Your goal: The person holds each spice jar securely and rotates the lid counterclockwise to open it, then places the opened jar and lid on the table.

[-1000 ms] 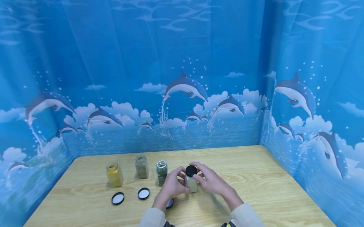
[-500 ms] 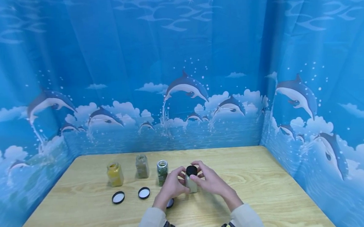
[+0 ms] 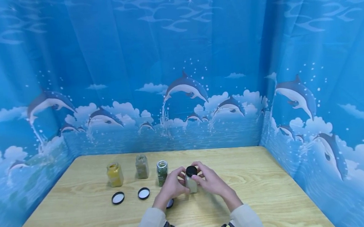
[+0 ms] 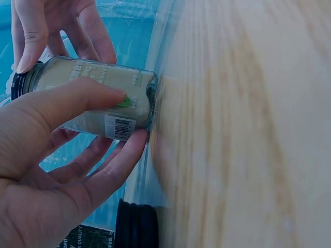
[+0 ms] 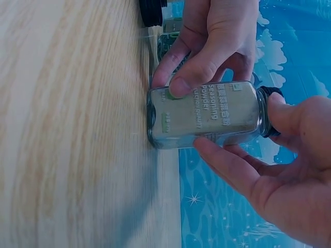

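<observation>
A square glass jar of pale seasoning powder (image 3: 191, 185) stands upright on the table with its black lid (image 3: 191, 171) on top. My left hand (image 3: 174, 184) grips the jar's body from the left, thumb across the label in the left wrist view. From the other side my right hand (image 3: 211, 181) holds the lid, its thumb against the lid's edge, while a finger touches the glass (image 5: 222, 113) in the right wrist view. Just left of my left hand is a lidless jar of green flakes (image 3: 162, 172).
Further left stand a lidless jar of yellow powder (image 3: 115, 175) and a jar of greyish-brown contents (image 3: 142, 167). Two black lids, a left one (image 3: 117, 198) and a middle one (image 3: 144, 193), lie white side up. Another lid (image 3: 170, 203) is partly hidden by my left wrist. A dolphin-print curtain (image 3: 182, 127) borders the table.
</observation>
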Demonstrator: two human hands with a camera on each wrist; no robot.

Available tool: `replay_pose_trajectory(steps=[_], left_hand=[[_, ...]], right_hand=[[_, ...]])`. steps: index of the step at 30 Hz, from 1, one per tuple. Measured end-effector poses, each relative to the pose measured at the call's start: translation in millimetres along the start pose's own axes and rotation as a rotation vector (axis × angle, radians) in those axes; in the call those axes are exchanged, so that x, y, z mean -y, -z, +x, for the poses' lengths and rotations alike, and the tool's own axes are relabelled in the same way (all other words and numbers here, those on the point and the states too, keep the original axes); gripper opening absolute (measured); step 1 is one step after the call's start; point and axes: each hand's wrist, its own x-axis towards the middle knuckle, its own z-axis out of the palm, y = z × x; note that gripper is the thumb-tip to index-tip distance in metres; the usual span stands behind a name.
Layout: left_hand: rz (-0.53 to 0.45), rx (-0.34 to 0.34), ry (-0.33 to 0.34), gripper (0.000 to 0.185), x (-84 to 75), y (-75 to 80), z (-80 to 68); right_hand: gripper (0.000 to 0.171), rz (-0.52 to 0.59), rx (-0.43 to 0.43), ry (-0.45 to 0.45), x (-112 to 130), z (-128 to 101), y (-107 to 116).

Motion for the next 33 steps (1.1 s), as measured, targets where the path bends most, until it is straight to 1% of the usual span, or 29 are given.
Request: replay_pose_trajectory(steps=[7,10,14,17,22,25,29,33], left_hand=[[-0.006,0.0,-0.002,0.055,1.2,-1.1,0.5],[-0.007,-0.001,-0.003,0.055,1.5,-1.3,0.5],[-0.01,-0.001,-0.009,0.055,2.0,-1.0,-0.1],[-0.006,0.003,0.005,0.055,2.3,-0.8,0.2],[0.002,0.008,0.025,0.054,2.7,-0.7,2.0],[0.003,0.006,0.029,0.054,3.9,-0.9,2.1],[0.005,0.006,0.022,0.054,4.9,-1.2,2.8],[0.011,0.01,0.02,0.054,4.9,-1.3,3.0]], right_hand=[[0.037,0.03,0.026,-0.007,0,-1,2],[0.041,0.04,0.036,-0.01,0,-2,3],[0.05,-0.002,0.032,-0.001,-1,-1,3],[0.054,-0.028,0.005,0.0,-1,0,1],[0.049,-0.01,-0.059,-0.031,-1,2,-5],[0.046,-0.013,-0.081,-0.04,-2,3,-7],[0.041,-0.014,-0.087,-0.039,-2,3,-8],[0.038,-0.006,-0.066,-0.041,-2,2,-6]])
